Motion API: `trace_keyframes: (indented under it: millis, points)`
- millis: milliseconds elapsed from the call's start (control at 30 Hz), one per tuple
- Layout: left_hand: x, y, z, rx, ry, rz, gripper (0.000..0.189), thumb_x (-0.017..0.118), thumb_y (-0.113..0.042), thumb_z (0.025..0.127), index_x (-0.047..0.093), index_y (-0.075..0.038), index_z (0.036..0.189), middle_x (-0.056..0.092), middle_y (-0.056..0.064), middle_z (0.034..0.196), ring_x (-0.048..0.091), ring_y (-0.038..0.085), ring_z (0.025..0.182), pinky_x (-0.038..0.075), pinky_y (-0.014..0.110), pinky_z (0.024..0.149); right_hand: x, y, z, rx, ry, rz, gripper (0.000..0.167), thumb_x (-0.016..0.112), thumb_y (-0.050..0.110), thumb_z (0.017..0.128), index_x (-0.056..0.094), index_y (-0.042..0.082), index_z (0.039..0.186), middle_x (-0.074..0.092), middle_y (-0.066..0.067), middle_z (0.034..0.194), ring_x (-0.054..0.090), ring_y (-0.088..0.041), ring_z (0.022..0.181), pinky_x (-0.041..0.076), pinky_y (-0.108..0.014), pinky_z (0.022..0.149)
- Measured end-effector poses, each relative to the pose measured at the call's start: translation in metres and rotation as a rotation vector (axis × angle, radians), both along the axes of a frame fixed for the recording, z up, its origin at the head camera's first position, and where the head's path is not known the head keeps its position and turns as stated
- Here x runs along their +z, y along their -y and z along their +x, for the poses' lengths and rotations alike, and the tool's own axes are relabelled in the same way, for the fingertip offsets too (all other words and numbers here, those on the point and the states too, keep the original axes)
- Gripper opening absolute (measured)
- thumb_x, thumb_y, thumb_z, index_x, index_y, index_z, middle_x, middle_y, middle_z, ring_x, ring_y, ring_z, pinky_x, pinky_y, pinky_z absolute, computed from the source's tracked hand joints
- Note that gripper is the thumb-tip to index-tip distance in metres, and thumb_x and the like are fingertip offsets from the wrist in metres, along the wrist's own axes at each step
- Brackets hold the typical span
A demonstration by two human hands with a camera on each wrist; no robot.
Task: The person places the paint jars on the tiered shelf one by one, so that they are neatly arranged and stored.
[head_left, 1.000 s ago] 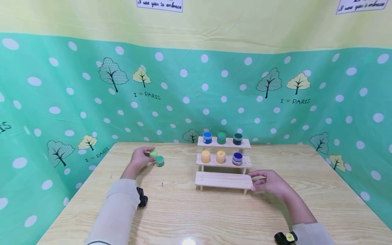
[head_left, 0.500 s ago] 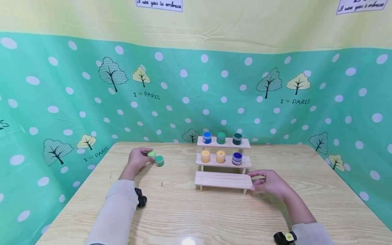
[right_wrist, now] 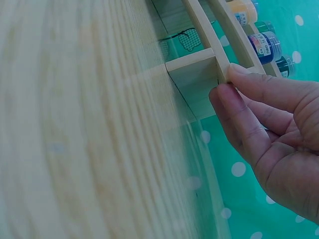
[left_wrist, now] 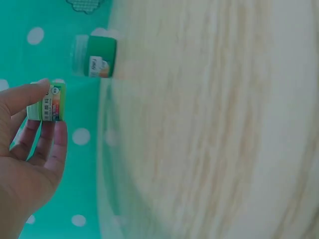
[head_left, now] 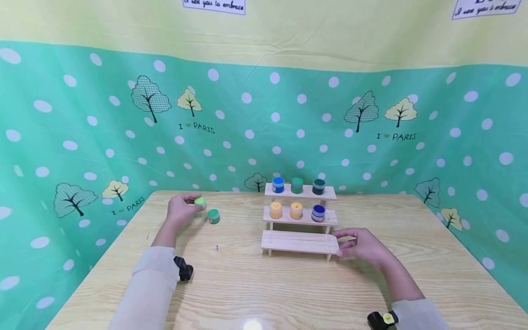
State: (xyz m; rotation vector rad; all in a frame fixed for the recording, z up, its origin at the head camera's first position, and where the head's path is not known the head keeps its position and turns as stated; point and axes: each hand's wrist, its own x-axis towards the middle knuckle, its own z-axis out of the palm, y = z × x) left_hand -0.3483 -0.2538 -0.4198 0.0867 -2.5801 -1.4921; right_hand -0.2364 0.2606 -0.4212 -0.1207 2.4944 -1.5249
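At the table's far left, my left hand (head_left: 181, 210) pinches a small light-green paint jar (head_left: 200, 203) between thumb and fingers. The left wrist view shows the label of this light-green jar (left_wrist: 51, 103) facing the camera. A darker green paint jar (head_left: 213, 216) stands on the table just right of that hand. My right hand (head_left: 363, 247) grips the right end of the lowest step of a wooden tiered stand (head_left: 300, 241). Thumb and fingertips pinch the board's end (right_wrist: 222, 67) in the right wrist view.
On the stand's top step sit a blue jar (head_left: 278, 184), a green jar (head_left: 297, 185) and a dark green jar (head_left: 318, 186). Two orange jars (head_left: 276, 210) and a navy jar (head_left: 318, 213) occupy the middle step. A polka-dot curtain (head_left: 231, 114) hangs behind the table.
My left hand has drawn the light-green jar leftward and up, away from the darker green jar. The right hand keeps its hold on the stand.
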Motion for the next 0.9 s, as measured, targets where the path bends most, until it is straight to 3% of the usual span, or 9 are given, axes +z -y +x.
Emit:
trace_keyframes:
  millis: [500,900]
  points:
    - [0.023,-0.02,0.015,-0.108,-0.087,0.035,0.046,0.079,-0.014,0.081,0.066,-0.004,0.124,0.061,0.016,0.119,0.057,0.027,0.107,0.054,0.02,0.075,0.002,0.003,0.0,-0.034,0.005,0.012,0.056,0.081,-0.002,0.073,0.063,0.0,0.126,0.067,-0.013,0.108,0.068,-0.024,0.088,0.057,-0.037,0.079]
    - [0.03,-0.037,0.031,-0.18,-0.116,0.068,0.041,0.08,-0.011,0.081,0.068,-0.004,0.12,0.063,0.013,0.116,0.061,0.026,0.103,0.057,0.026,0.078,0.003,0.004,0.001,-0.031,0.012,0.008,0.057,0.082,-0.002,0.073,0.062,0.0,0.126,0.067,-0.013,0.109,0.068,-0.025,0.089,0.057,-0.038,0.08]
